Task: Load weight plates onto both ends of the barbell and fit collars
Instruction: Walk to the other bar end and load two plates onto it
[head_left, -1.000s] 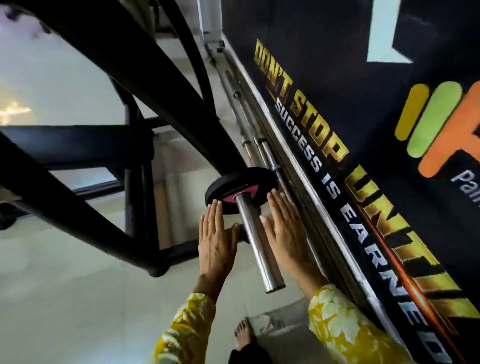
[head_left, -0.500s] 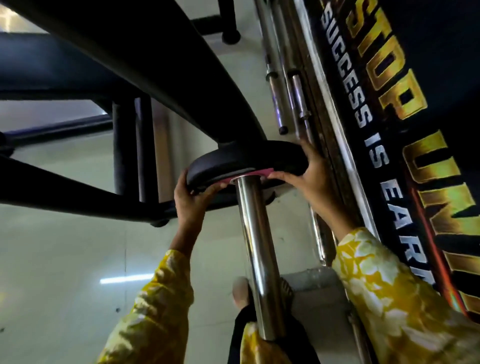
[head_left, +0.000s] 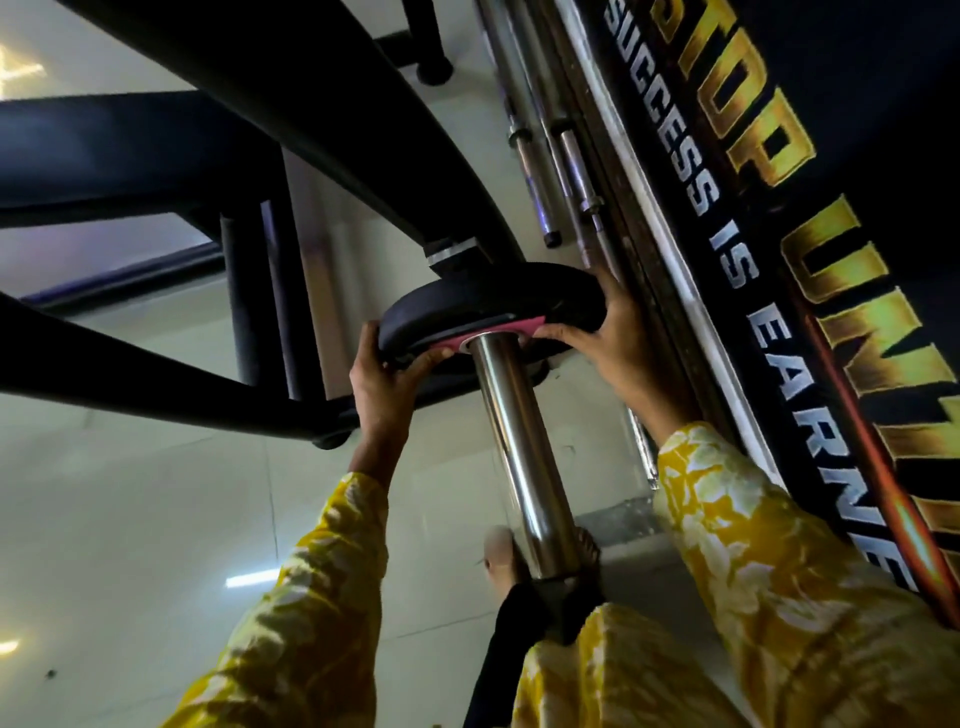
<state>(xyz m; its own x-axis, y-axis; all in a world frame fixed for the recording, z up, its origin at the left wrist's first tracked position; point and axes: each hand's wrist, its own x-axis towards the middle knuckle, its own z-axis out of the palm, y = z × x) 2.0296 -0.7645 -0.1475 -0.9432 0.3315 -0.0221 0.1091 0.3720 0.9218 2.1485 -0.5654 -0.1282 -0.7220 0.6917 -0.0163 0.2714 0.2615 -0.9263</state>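
Chrome steel forms the barbell sleeve (head_left: 524, 457), which runs from the lower centre of the view up and away to a black weight plate (head_left: 488, 301). The plate sits on the sleeve at its far, inner end, with the sleeve passing through its centre hole. A pink ring (head_left: 470, 335) surrounds the hole on the near face of the plate.

Both hands hold the plate by its rim, one on each side of the sleeve. The left hand (head_left: 387, 379) cups the left edge: the thumb lies across the near face toward the pink ring, and the fingers wrap behind the rim. The right hand (head_left: 610, 338) cups the right edge in the same way, thumb on the near face, fingers curled over the outer rim. Each grip is closed on the plate. Both forearms wear yellow floral sleeves (head_left: 748, 551).

The near length of the barbell sleeve is bare. Black frame tubes (head_left: 171, 384) of a rack cross the left half of the view. Beyond the plate, spare bars (head_left: 535, 171) lie beside the base of a dark wall banner (head_left: 779, 260) with gold and white lettering. A bare foot (head_left: 501, 558) rests on the pale tiled floor (head_left: 130, 519) below the sleeve end.
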